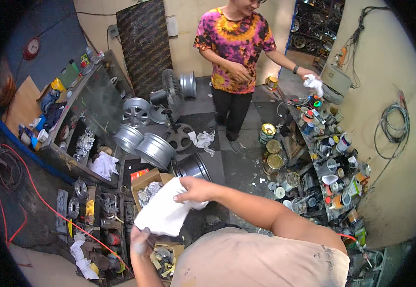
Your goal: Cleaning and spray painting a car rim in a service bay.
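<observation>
A white cloth (162, 213), folded flat, is stretched between my two hands in front of my body. My right hand (196, 190) grips its upper right corner, thumb on top and fingers behind. At the lower left edge, my left hand (142, 241) pinches the cloth, its fingers partly hidden. Just beyond the cloth stands an open cardboard box (146, 182) with crumpled silvery material in it. Below the cloth is another box (177, 248) holding yellowish scraps.
Several wheel rims (156, 149) and a fan (169, 91) stand on the floor ahead. A person in a tie-dye shirt (234, 48) holds a white cloth (314, 85). Cans and cups crowd the right bench (330, 165). A red hose (50, 205) runs along the left.
</observation>
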`<action>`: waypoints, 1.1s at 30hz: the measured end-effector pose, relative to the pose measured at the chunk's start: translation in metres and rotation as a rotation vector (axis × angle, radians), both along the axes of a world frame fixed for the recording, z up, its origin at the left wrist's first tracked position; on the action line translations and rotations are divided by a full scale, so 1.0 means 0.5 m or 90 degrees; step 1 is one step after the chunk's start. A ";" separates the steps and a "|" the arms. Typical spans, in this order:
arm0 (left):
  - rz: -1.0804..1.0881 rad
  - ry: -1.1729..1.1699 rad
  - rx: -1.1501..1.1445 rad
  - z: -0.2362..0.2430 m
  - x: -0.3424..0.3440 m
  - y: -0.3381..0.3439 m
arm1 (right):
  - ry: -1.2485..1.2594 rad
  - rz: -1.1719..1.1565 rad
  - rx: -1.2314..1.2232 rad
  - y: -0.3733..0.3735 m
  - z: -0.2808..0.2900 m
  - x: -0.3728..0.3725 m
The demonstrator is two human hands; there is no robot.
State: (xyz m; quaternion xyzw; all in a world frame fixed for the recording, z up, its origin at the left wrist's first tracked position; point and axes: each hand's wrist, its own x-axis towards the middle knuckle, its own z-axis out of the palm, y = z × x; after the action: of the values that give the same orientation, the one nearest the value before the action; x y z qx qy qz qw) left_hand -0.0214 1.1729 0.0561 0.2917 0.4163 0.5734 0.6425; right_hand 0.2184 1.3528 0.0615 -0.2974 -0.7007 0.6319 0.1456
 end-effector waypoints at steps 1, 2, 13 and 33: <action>0.022 -0.036 0.068 0.012 0.007 -0.010 | 0.146 0.004 -0.053 -0.032 -0.002 -0.005; 0.083 -0.102 0.111 0.041 0.033 -0.019 | 0.296 0.002 -0.103 -0.064 -0.002 -0.006; 0.149 0.348 0.109 0.077 -0.035 -0.146 | 0.011 -0.271 0.093 -0.298 0.042 0.053; 0.197 0.313 0.165 0.147 0.142 -0.349 | 0.136 -0.115 -0.161 -0.519 -0.028 0.250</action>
State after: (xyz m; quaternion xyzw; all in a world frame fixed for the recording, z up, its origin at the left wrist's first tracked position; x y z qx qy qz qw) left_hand 0.0498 0.9983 0.1296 0.4341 0.5220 0.6251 0.3851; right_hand 0.3436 1.0934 0.0472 -0.3062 -0.5667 0.7275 0.2364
